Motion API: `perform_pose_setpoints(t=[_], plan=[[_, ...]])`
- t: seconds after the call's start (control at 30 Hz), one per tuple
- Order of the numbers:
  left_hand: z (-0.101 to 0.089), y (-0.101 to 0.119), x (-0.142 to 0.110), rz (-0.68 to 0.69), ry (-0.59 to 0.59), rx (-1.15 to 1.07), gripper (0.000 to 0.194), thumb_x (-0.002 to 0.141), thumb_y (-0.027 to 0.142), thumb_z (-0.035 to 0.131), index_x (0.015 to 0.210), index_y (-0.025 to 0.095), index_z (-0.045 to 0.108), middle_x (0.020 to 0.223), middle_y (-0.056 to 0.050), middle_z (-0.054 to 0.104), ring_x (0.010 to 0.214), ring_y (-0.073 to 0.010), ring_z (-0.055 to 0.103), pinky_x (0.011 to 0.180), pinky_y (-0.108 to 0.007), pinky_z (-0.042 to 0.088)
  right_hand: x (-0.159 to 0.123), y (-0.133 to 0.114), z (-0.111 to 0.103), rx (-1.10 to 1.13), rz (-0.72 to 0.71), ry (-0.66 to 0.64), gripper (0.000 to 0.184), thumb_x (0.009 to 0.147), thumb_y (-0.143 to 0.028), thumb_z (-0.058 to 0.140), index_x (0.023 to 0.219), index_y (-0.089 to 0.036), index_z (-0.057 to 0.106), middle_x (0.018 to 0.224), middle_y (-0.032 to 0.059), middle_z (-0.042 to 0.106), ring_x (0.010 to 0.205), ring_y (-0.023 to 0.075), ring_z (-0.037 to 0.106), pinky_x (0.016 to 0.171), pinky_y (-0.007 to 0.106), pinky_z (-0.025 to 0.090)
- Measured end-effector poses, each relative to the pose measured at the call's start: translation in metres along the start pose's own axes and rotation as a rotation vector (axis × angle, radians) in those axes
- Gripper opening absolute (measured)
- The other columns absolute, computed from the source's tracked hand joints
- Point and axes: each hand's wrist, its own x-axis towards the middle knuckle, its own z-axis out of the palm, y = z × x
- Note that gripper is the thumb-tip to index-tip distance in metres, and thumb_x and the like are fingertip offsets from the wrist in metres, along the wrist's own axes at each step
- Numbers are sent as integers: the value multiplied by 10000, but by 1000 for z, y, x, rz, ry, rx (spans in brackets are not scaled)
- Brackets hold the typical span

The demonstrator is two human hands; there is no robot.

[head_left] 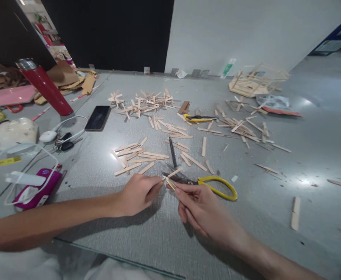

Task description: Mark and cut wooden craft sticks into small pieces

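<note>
My right hand (202, 206) pinches a thin wooden craft stick (170, 184) between thumb and fingers. My left hand (139, 194) is closed in a pinch at the far tip of that stick; what lies between its fingertips is too small to make out. Just beyond the hands lie scissors with yellow handles (231, 190), their dark blades partly hidden behind my right hand and the stick. A black pen-like tool (173, 151) points away from me behind the blades. Loose craft sticks (141, 155) lie beyond my left hand.
More sticks (149, 103) and a yellow cutter (201, 118) lie farther back. A stick-built frame (257, 83) stands at back right. To the left are a phone (98, 118), a red bottle (46, 87), keys (65, 143) and a purple power bank (39, 190) with white cable.
</note>
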Motion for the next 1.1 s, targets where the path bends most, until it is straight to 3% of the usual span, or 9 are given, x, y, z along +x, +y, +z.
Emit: perform_pose_setpoints(t=[0.1,0.3,0.6,0.7,0.83,0.97,1.1], plan=[[0,-1,0,-7,-10,-7,286,1053,201,423,790,181,534,630,58,412,539,-97,347,543,-237,254,1,2,3,-101,-31,45,637,938,-590,516,1253,-86,743,466,-67,535,292,81,339,319,206,235],[-3,0,3,-28,-16,-26,317,1058,224,410,748,191,468,613,64,383,527,-94,335,552,-238,246,3,11,-1,-352,-258,109,430,1027,-378,456,1128,-132,794,482,-55,550,378,106,454,417,214,340],[-16,6,13,-137,-102,-180,367,1044,297,445,699,183,489,582,58,408,549,-104,374,555,-218,273,-1,7,-8,-580,-426,143,392,1038,-268,437,853,-177,769,470,-38,577,415,123,504,486,242,354],[-17,6,14,-170,-124,-213,380,1042,324,458,690,184,495,566,54,429,538,-104,388,539,-214,269,-1,7,-7,-637,-475,194,367,1011,-253,437,884,-171,772,471,-27,582,420,137,527,517,262,379],[-18,6,15,-174,-120,-211,372,1037,330,464,708,176,543,562,54,442,527,-105,390,532,-213,276,0,9,-9,-519,-329,125,411,1036,-340,434,921,-161,786,482,-24,583,398,121,485,456,237,354],[-19,6,15,-182,-135,-229,383,1044,372,455,761,163,607,563,49,469,516,-104,403,522,-212,286,1,5,-12,-244,-54,5,512,1009,-518,487,1218,-138,760,489,-54,562,311,91,376,335,197,270],[-16,7,13,-192,-120,-215,389,1035,382,469,732,168,590,556,53,440,511,-99,385,515,-214,275,-2,-4,-14,-171,35,-28,597,975,-546,514,1340,-117,714,478,-56,559,283,73,341,306,177,239]])
